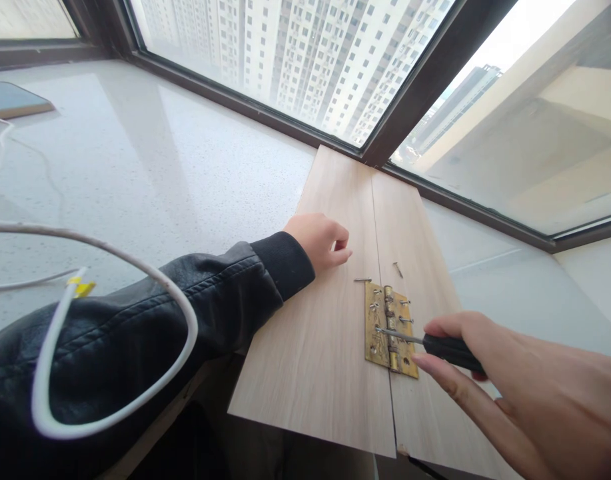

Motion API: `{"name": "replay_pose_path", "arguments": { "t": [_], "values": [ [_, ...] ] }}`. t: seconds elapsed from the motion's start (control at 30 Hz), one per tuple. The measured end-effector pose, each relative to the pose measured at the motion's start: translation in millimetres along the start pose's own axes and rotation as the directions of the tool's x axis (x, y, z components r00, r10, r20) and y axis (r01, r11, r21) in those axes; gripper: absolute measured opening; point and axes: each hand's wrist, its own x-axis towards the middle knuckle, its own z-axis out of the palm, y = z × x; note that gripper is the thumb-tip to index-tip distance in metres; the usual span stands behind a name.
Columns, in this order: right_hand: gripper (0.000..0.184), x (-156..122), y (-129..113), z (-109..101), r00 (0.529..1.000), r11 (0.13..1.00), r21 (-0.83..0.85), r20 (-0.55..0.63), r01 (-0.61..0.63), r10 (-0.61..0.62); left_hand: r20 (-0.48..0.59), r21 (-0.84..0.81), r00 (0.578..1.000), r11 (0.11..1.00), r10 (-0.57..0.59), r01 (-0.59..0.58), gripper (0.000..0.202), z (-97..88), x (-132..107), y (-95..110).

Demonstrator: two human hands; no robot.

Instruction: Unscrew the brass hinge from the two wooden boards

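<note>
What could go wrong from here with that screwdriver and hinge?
The screwdriver, its tip at the brass-coloured butt hinge, might slip and gouge the wooden board beneath. A screw lying loose near the hinge could get knocked away. The white cable looping in front of the left sleeve might snag it.

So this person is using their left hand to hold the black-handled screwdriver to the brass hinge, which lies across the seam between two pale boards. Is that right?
Not quite: the head view shows the right hand holding the black-handled screwdriver to the brass hinge, which does lie across that seam.
</note>
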Motion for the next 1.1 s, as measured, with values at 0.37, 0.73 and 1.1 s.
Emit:
{"name": "replay_pose_path", "arguments": {
  "t": [0.37, 0.73, 1.1],
  "values": [
    [0.023, 4.2, -1.1, -7.2, 0.985, 0.998, 0.062, 0.171, 0.021, -0.031, -0.014, -0.008, 1.000, 1.000, 0.004, -0.004, 0.025, 1.8, 0.6, -0.7],
    [0.034, -1.1, -1.3, -10.3, 0.984, 0.997, 0.023, 0.160, 0.072, -0.074, 0.015, 0.004, 1.000, 1.000, 0.000, 0.000, 0.025, -1.5, 1.0, 0.1],
    [0.025, -0.3, -4.8, -0.1, 0.998, 0.997, -0.063, 0.052, -0.034, 0.037, 0.019, -0.004, 1.000, 1.000, 0.011, -0.011, 0.025, -1.7, 0.7, 0.2]
  ]
}}
